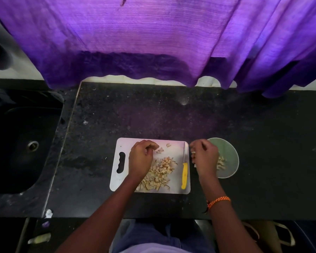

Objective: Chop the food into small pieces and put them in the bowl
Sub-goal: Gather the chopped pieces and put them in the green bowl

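Chopped food [160,173] piled mid cutting board [175,148], few bits at top; some already in green bowl [230,152] just R of board. L hand [141,157] over pile, fingers curled, pinching pieces at fingertips. R hand [204,157] between board and bowl, curled round a few pieces. Yellow-handled knife [184,175] lies on board's R edge, nobody holding it.

Both forearms are bare, without sleeves. An orange braided thread bracelet [219,201] circles the right wrist. Blue trousers [153,236] cover the legs below.
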Motion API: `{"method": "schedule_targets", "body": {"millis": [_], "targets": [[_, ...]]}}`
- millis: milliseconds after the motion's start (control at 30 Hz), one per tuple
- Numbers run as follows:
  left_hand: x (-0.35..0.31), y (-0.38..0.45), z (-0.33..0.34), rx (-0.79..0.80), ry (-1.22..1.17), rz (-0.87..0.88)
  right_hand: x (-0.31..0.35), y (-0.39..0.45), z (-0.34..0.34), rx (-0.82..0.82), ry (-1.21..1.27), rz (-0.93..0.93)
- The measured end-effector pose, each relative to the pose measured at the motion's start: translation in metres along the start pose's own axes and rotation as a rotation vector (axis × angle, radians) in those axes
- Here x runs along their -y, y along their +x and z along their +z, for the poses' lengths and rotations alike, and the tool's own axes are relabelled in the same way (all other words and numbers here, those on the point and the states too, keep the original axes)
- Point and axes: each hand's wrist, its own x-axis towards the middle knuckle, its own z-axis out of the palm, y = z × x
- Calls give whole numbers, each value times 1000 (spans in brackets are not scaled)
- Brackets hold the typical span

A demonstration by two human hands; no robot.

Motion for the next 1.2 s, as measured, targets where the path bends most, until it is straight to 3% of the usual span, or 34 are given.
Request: {"method": "schedule_targets", "body": {"millis": [133, 300, 533, 633, 767, 933, 1200], "targets": [[7, 3, -7, 0, -33, 40, -6, -21, 43, 167, -80, -126], [21, 3, -16, 10, 41, 20, -21, -31, 76, 350, -419, -344], [32, 2, -23, 43, 89, -2, -20, -33, 77, 414, -646, -445], [32, 2, -24, 59, 76, -6, -16, -35, 77, 369, -696, -474], [34, 3, -23, 55, 99, 47, -16, -36, 82, 387, -800, -631], [35, 6, -25, 27, 78, 43, -21, -40, 84, 381, -741, -497], [41, 13, -32, 72, 69, 68, -36, -26, 83, 378, -627, -490]]}}
